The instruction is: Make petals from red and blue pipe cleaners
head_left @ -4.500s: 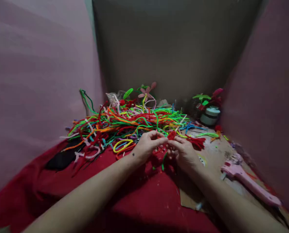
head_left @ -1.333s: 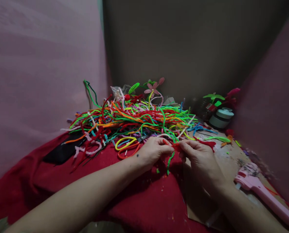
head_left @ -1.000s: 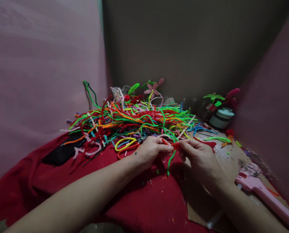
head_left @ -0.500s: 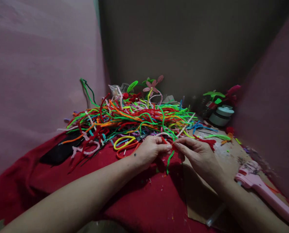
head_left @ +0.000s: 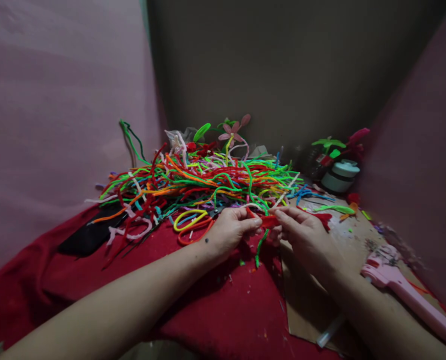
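Observation:
Between my two hands stretches a short red pipe-cleaner piece [head_left: 269, 221]. My left hand [head_left: 232, 227] pinches its left end, fingers closed. Thumb and fingertips of my right hand [head_left: 301, 231] are closed on its right end. A green pipe cleaner [head_left: 261, 248] hangs just below the red piece; whether it is joined to it I cannot tell. Left of my left hand lie scissors with yellow and orange handles [head_left: 193, 223]. Behind both hands spreads a big heap of coloured pipe cleaners [head_left: 208, 175].
A black phone-like slab [head_left: 82, 237] lies on the red cloth [head_left: 215, 310] at left. At right, a pink glue gun [head_left: 403, 287] and a clear stick [head_left: 330, 331] rest near the cardboard [head_left: 305, 300]. A light-blue lidded jar [head_left: 340, 177] stands behind. Pink pipe-cleaner flower [head_left: 231, 132] tops the heap.
My right hand has shifted slightly right, away from my left, and more of the red piece shows between them. The whole view has moved slightly.

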Demonstrator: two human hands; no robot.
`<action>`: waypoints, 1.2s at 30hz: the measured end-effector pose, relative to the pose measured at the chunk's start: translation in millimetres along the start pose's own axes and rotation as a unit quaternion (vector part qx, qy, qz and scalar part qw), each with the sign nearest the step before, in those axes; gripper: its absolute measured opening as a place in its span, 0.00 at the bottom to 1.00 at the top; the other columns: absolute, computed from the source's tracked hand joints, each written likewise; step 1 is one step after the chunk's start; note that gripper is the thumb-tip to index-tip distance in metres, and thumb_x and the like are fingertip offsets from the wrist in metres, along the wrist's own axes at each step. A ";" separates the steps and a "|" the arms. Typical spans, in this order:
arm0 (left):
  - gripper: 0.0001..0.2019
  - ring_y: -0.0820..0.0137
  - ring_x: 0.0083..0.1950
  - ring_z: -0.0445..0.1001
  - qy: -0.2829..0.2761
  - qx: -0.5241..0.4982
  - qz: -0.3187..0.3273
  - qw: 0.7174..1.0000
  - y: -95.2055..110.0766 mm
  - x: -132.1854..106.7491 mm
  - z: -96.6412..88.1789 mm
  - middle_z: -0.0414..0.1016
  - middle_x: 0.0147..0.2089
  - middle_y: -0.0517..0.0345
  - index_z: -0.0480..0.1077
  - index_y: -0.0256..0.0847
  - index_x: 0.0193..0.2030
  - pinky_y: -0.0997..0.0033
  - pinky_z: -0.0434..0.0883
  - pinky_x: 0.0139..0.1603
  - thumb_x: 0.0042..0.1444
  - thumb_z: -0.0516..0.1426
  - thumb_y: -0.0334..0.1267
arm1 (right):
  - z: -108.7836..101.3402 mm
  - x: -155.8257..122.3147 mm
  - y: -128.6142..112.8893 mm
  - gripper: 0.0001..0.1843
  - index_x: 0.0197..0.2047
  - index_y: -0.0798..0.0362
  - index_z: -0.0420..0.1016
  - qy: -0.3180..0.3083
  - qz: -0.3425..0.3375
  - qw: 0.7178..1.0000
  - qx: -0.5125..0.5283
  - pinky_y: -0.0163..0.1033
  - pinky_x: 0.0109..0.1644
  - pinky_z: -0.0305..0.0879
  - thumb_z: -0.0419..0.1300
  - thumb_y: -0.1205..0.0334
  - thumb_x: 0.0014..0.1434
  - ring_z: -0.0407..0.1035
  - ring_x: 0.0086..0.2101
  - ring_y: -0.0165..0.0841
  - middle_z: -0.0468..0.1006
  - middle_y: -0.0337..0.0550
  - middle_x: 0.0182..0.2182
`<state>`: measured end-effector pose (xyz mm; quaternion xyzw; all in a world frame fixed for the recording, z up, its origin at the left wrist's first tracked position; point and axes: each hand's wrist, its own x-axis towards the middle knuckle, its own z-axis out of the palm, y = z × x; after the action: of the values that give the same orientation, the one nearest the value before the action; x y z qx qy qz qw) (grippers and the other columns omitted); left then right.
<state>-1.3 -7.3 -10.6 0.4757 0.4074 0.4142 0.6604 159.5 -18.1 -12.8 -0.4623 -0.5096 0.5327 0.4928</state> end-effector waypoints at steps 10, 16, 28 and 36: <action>0.06 0.80 0.21 0.62 0.039 0.054 0.034 0.997 -0.3 1.8 4.6 0.69 0.21 0.61 0.68 0.34 0.23 0.77 0.58 0.24 0.46 0.60 0.34 | 4.8 -5.9 -4.7 0.14 0.26 0.57 0.70 0.059 -0.014 0.998 -0.019 0.31 0.23 0.57 0.62 0.54 0.50 0.61 0.20 0.25 0.69 0.37 0.19; 0.09 0.78 0.25 0.66 0.043 0.021 0.067 0.997 -2.9 -0.4 6.7 0.72 0.24 0.59 0.69 0.34 0.25 0.77 0.62 0.28 0.46 0.60 0.39 | 9.0 -3.2 -3.3 0.12 0.30 0.56 0.74 0.034 -0.001 0.998 0.060 0.32 0.27 0.59 0.65 0.56 0.47 0.64 0.22 0.26 0.72 0.38 0.22; 0.14 0.74 0.36 0.69 -0.005 0.002 0.099 0.995 5.1 5.8 -7.8 0.74 0.37 0.57 0.73 0.38 0.41 0.73 0.64 0.40 0.45 0.62 0.38 | 8.2 -6.1 -0.5 0.10 0.29 0.53 0.68 -0.050 0.032 0.997 0.050 0.31 0.20 0.50 0.61 0.55 0.52 0.55 0.16 0.23 0.64 0.31 0.16; 0.09 0.76 0.30 0.68 -0.019 0.044 0.114 0.992 7.6 -1.5 -2.5 0.73 0.28 0.59 0.75 0.34 0.28 0.74 0.63 0.37 0.45 0.62 0.39 | 13.6 -14.0 0.5 0.16 0.21 0.55 0.67 -0.138 0.083 0.987 0.001 0.32 0.21 0.49 0.59 0.53 0.53 0.54 0.16 0.23 0.64 0.33 0.15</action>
<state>-5.3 -6.4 -3.7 0.5557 0.3554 0.4594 0.5948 147.2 -33.2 -12.7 -0.4244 -0.5318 0.6310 0.3727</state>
